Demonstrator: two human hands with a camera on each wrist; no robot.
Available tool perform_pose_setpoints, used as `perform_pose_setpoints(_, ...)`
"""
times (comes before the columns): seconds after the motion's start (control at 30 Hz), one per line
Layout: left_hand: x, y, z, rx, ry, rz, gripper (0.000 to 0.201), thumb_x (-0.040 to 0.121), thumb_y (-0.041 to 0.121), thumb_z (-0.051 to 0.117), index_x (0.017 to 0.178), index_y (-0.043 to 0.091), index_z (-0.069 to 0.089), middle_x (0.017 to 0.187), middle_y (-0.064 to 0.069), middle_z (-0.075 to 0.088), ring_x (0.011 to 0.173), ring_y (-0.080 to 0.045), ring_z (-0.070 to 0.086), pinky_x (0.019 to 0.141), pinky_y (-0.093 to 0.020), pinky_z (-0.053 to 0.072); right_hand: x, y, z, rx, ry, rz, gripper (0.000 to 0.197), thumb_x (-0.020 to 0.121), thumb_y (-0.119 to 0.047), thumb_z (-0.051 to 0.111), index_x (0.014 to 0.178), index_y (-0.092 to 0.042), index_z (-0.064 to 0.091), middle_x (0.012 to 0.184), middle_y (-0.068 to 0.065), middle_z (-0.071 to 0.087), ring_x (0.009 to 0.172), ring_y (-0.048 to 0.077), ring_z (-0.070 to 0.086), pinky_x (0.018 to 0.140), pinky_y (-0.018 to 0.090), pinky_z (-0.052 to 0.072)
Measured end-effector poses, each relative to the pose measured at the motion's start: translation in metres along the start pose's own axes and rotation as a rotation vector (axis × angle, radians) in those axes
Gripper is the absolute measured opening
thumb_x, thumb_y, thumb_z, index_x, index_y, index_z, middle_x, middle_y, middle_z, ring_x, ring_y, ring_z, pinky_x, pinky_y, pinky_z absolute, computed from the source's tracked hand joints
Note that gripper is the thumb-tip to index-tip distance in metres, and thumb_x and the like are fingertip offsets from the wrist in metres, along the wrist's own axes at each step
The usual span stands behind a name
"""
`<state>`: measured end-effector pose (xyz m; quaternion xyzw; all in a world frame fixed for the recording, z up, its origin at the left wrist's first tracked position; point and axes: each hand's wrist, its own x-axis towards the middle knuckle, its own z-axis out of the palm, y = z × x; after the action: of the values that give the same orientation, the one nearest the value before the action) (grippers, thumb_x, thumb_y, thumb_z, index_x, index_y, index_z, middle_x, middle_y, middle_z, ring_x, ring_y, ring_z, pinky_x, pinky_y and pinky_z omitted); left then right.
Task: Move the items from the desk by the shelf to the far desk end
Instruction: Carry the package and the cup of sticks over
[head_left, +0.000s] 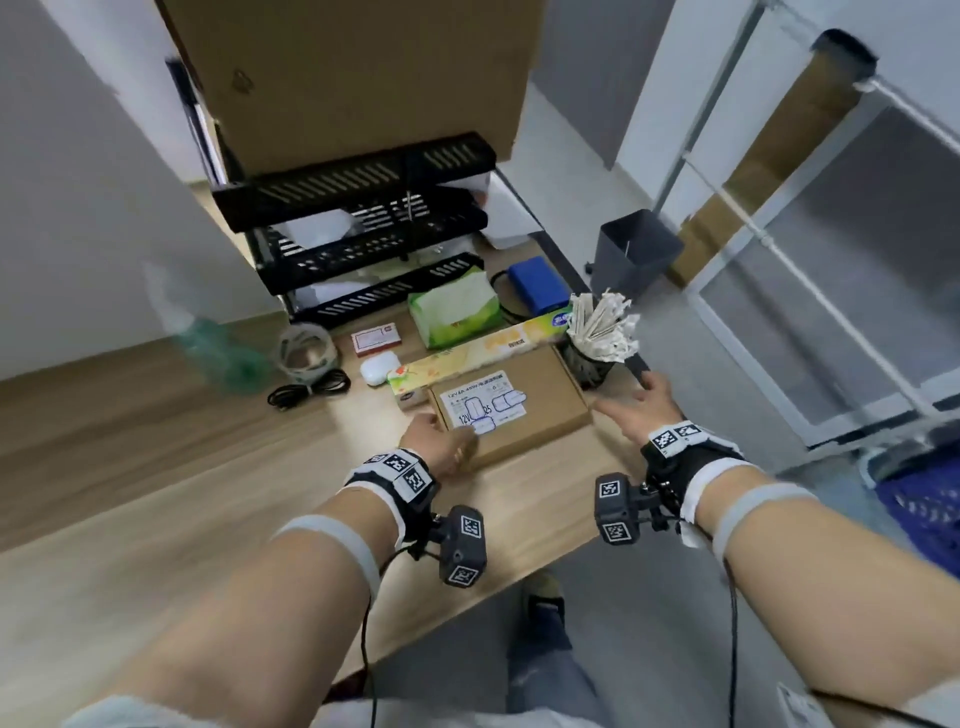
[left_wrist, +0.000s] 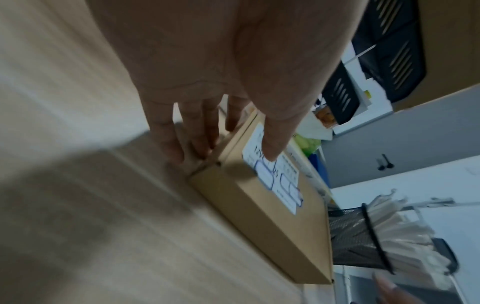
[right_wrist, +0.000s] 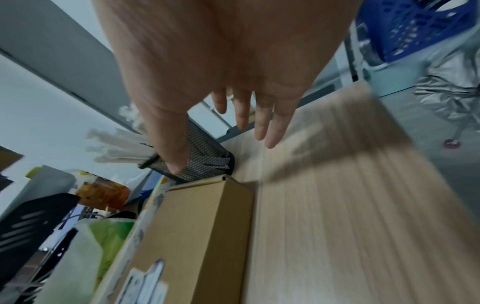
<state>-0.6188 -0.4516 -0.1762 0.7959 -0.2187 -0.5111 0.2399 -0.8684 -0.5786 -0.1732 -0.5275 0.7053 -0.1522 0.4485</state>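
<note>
A flat cardboard box with a white label lies on the wooden desk. My left hand is at its near left corner. In the left wrist view the thumb rests on the label of the box, and straight fingers lie along its side, tips on the desk. My right hand hovers open, fingers spread, just right of the box; its thumb is in front of a black mesh cup of wrapped sticks.
Behind the box lie a long yellow carton, green tissue pack, blue pack, white case, red card box, tape roll and black cable. A black tiered tray stands behind. The desk edge runs right of the mesh cup.
</note>
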Motion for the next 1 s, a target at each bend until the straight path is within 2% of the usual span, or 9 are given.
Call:
perform_pose_setpoints(0.1, 0.018, -0.006, 0.03, 0.047, 0.155, -0.053, 0.068, 0.063, 0.063, 0.064, 0.109, 0.013, 0.07, 0.109, -0.002, 0.073, 0.095, -0.026, 0.069, 0.09, -0.041, 0.058, 0.037, -0.002, -0.006, 0.056, -0.026, -0.124, 0.095, 0.07, -0.027, 0.086, 0.145, -0.014, 0.031, 0.14, 0.006, 0.05, 0.127, 0.021, 0.05, 0.107, 0.026, 0.036)
perform_pose_setpoints(0.23, 0.024, -0.006, 0.046, 0.067, 0.286, -0.101, 0.079, 0.056, 0.071, 0.054, 0.116, 0.021, 0.068, 0.113, -0.008, 0.069, 0.101, -0.031, 0.067, 0.092, -0.043, 0.057, 0.065, -0.013, -0.001, 0.129, -0.124, -0.23, 0.088, 0.071, -0.013, 0.086, 0.142, -0.01, 0.034, 0.131, 0.0, 0.055, 0.118, 0.012, 0.052, 0.089, 0.007, 0.033)
perform_pose_setpoints(0.37, 0.01, 0.005, 0.054, -0.003, 0.374, -0.085, 0.079, 0.061, 0.064, 0.055, 0.123, 0.018, 0.064, 0.12, -0.012, 0.066, 0.108, -0.033, 0.063, 0.096, -0.044, 0.053, 0.074, -0.017, 0.008, 0.124, -0.176, -0.331, 0.088, 0.072, -0.003, 0.083, 0.136, 0.008, 0.024, 0.142, 0.01, 0.048, 0.133, 0.018, 0.044, 0.094, -0.002, 0.023)
perform_pose_setpoints(0.43, -0.001, 0.007, 0.057, -0.153, 0.402, -0.086, 0.072, 0.071, 0.056, 0.065, 0.13, 0.017, 0.052, 0.118, -0.005, 0.064, 0.108, -0.029, 0.062, 0.098, -0.041, 0.05, 0.073, -0.014, 0.012, 0.129, -0.234, -0.373, 0.086, 0.073, 0.0, 0.082, 0.133, 0.009, 0.021, 0.137, 0.003, 0.045, 0.128, 0.011, 0.04, 0.09, -0.008, 0.021)
perform_pose_setpoints(0.53, -0.014, 0.0, 0.055, -0.394, 0.42, -0.079, 0.058, 0.085, 0.041, 0.072, 0.129, 0.021, 0.039, 0.109, -0.001, 0.064, 0.096, -0.024, 0.065, 0.091, -0.04, 0.054, 0.065, -0.005, 0.017, 0.123, -0.191, -0.36, 0.093, 0.064, -0.025, 0.091, 0.137, -0.007, 0.037, 0.127, -0.009, 0.054, 0.12, 0.005, 0.049, 0.099, 0.011, 0.032)
perform_pose_setpoints(0.63, -0.034, -0.022, 0.037, -0.543, 0.405, -0.05, 0.067, 0.069, 0.053, 0.077, 0.122, 0.027, 0.044, 0.111, -0.006, 0.069, 0.093, -0.027, 0.07, 0.083, -0.048, 0.06, 0.042, -0.013, 0.026, 0.131, -0.185, -0.331, 0.067, 0.065, -0.028, 0.089, 0.125, -0.015, 0.062, 0.111, -0.01, 0.064, 0.107, 0.007, 0.06, 0.091, 0.018, 0.042)
perform_pose_setpoints(0.73, -0.062, -0.053, 0.0, -0.701, 0.417, -0.074, 0.077, 0.054, 0.062, 0.078, 0.118, 0.034, 0.048, 0.12, -0.01, 0.067, 0.101, -0.03, 0.07, 0.078, -0.057, 0.06, 0.01, -0.03, 0.051, 0.142, -0.261, -0.379, 0.066, 0.066, -0.026, 0.089, 0.125, -0.012, 0.062, 0.119, -0.004, 0.067, 0.11, 0.009, 0.061, 0.092, 0.019, 0.044)
perform_pose_setpoints(0.83, -0.107, -0.084, -0.045, -0.812, 0.525, -0.057, 0.063, 0.07, 0.054, 0.079, 0.119, 0.033, 0.046, 0.122, -0.009, 0.064, 0.105, -0.03, 0.067, 0.085, -0.057, 0.058, -0.034, -0.057, 0.091, 0.112, -0.364, -0.5, 0.07, 0.068, -0.026, 0.088, 0.13, -0.01, 0.058, 0.123, 0.001, 0.067, 0.106, 0.007, 0.058, 0.088, 0.012, 0.04)
perform_pose_setpoints(1.0, -0.187, -0.168, -0.117, -0.998, 0.735, -0.022, 0.053, 0.088, 0.038, 0.072, 0.129, 0.024, 0.043, 0.122, -0.011, 0.062, 0.108, -0.032, 0.066, 0.087, -0.057, 0.057, -0.145, -0.099, 0.173, 0.16, -0.592, -0.606, 0.08, 0.062, -0.022, 0.092, 0.131, -0.013, 0.053, 0.123, 0.001, 0.067, 0.114, 0.014, 0.063, 0.106, 0.037, 0.047)
